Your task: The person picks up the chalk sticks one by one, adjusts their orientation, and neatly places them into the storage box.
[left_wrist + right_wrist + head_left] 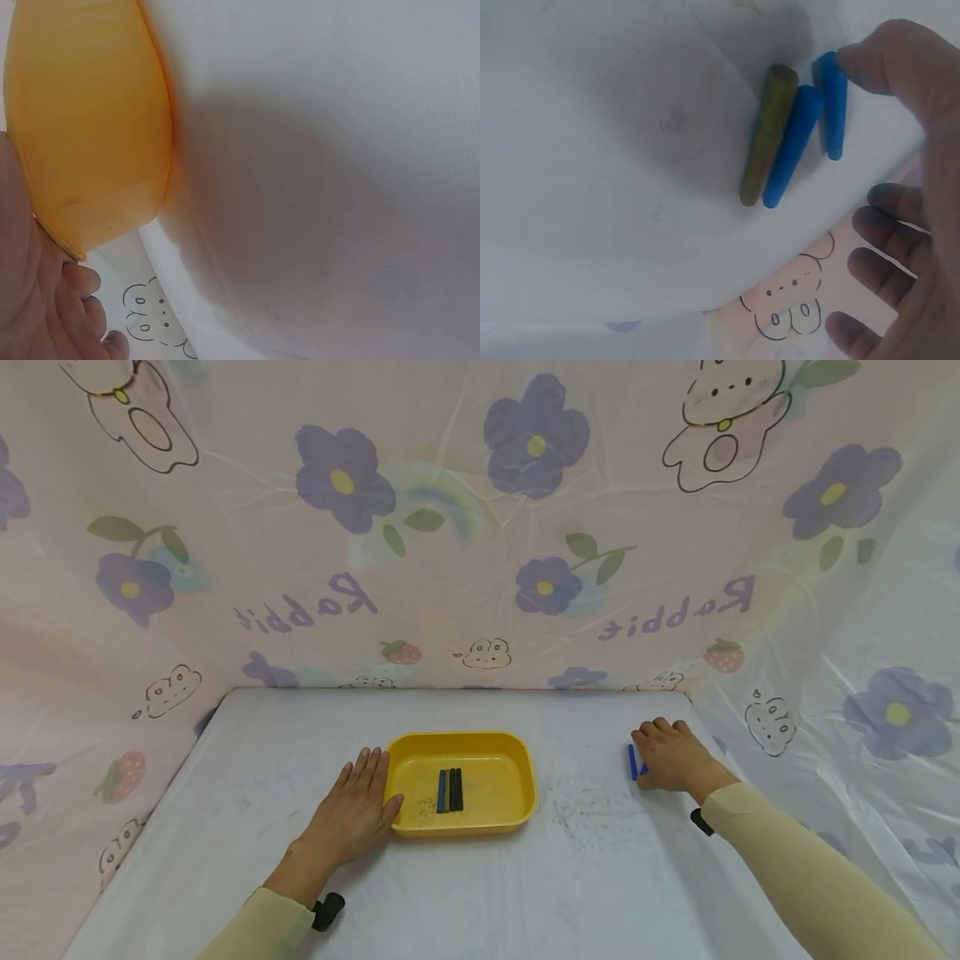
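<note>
My left hand (348,818) lies against the left side of a yellow tray (525,752), its fingers straight and its thumb over the rim. In the left wrist view the palm and fingers (45,300) touch the tray's edge. Inside the tray several crayons (450,790), blue, olive and dark, lie side by side. Over at the right, my right hand (671,760) hovers above loose crayons. The right wrist view shows an olive crayon (769,135) beside a blue crayon (793,146). The thumb tip is at another blue crayon (835,109); the other fingers are spread apart from it.
A white cloth (487,902) with dark smudges covers the table. Behind it and at both sides hangs a printed curtain (450,568) with flowers and rabbits. Dark wrist cameras (328,912) sit at both cuffs.
</note>
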`<move>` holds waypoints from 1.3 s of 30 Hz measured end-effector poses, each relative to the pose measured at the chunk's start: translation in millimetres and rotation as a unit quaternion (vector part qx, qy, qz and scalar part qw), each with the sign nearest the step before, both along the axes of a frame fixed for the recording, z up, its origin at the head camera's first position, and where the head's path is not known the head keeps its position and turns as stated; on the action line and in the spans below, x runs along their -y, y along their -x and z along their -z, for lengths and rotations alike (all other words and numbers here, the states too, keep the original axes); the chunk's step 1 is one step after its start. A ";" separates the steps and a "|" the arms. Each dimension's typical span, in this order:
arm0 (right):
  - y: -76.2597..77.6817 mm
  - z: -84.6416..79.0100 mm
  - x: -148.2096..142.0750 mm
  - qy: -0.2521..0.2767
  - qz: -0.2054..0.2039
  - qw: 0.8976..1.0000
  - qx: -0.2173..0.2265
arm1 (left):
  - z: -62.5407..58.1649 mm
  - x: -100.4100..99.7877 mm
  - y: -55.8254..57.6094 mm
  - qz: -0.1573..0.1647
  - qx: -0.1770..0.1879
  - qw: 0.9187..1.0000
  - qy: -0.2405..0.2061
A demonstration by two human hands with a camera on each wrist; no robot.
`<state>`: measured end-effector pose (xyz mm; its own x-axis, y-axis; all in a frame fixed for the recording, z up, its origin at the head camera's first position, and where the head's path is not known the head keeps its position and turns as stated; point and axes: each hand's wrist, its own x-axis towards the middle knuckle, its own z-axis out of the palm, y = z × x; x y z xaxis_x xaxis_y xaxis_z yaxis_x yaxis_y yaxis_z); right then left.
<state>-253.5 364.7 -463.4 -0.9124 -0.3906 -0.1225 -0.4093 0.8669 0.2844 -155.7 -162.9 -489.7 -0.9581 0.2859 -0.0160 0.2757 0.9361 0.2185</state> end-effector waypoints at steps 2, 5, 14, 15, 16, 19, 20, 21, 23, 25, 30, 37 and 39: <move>1.4 1.8 0.4 -0.003 0.002 1.000 0.005 | 0.4 0.2 -0.1 0.000 -0.001 1.000 0.001; 2.9 3.7 1.3 -0.006 0.004 1.000 0.012 | 1.0 0.4 0.0 0.000 0.000 1.000 0.001; 5.3 9.6 -0.9 0.000 0.007 0.999 0.032 | -0.9 -0.6 -0.9 0.000 0.001 1.000 -0.005; 5.5 10.0 -1.1 0.003 0.010 0.999 0.034 | -0.6 -0.6 -0.9 0.000 0.001 1.000 -0.005; 5.8 10.4 -1.4 0.005 0.011 0.999 0.036 | 0.0 -0.4 -0.7 -0.001 0.001 1.000 -0.004; 6.3 10.0 -1.6 0.010 0.015 0.999 0.048 | 0.9 -0.4 -0.9 -0.002 0.002 1.000 -0.005; 6.5 9.9 -1.5 0.010 0.016 0.998 0.052 | 1.0 -0.4 -1.1 -0.003 0.002 1.000 -0.005; 6.8 9.7 -1.5 0.010 0.017 0.998 0.056 | 1.0 -0.4 -1.3 -0.003 0.002 1.000 -0.005; 7.4 9.1 -1.2 0.008 0.018 0.998 0.062 | 1.0 -0.4 -1.7 -0.003 0.002 1.000 -0.006; 8.5 9.5 -1.1 0.007 0.020 0.998 0.065 | 1.0 -0.3 -1.7 -0.003 0.001 1.000 -0.006; 11.8 12.0 -1.2 0.010 0.030 0.998 0.063 | 1.8 -0.5 -1.2 -0.003 -0.002 1.000 -0.005; 16.5 11.3 6.0 0.034 0.022 0.999 -0.010 | 2.0 -0.1 0.2 -0.006 0.002 1.000 0.001; 17.0 8.3 11.8 0.034 0.010 0.999 -0.036 | 1.6 0.2 0.3 -0.007 0.003 1.000 0.000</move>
<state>-270.4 352.9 -471.7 -0.9252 -0.3781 -0.0309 -0.3733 0.8928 0.2523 -156.0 -163.1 -491.3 -0.9620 0.2723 -0.0218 0.2611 0.9399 0.2201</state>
